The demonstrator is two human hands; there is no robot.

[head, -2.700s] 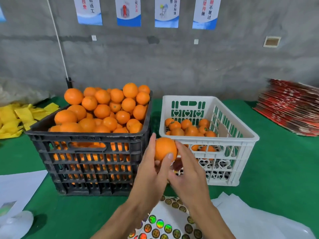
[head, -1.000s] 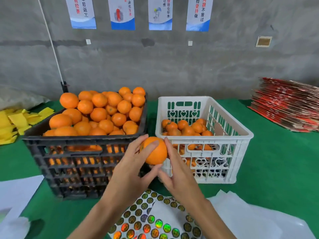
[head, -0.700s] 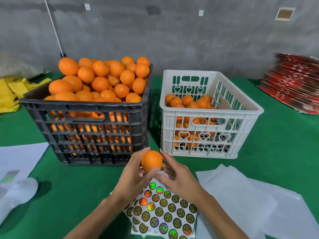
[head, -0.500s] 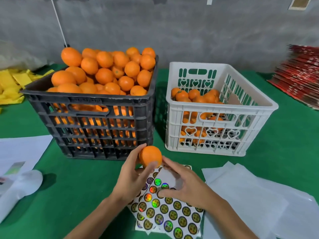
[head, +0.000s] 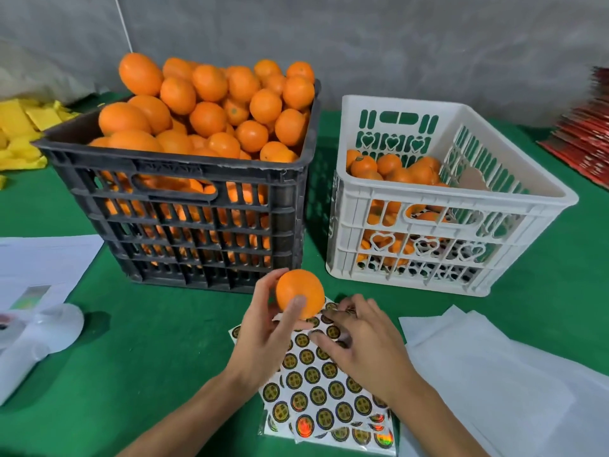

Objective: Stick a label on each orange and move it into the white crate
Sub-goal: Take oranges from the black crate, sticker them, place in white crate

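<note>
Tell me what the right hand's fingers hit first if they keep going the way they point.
Judging by this one view, the right hand points forward and left, low over the sticker sheet. Its fingertips would probably meet the orange in the left hand; depth is uncertain.

slotted plastic white crate (head: 454,206), glossy holographic label sheet (head: 326,390), green cloth table (head: 148,341)

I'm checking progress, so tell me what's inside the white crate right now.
The white crate holds a low pile of oranges toward its left side, well below the rim, plus a brownish card against the right wall. The crate's bottom is covered by fruit.
</note>
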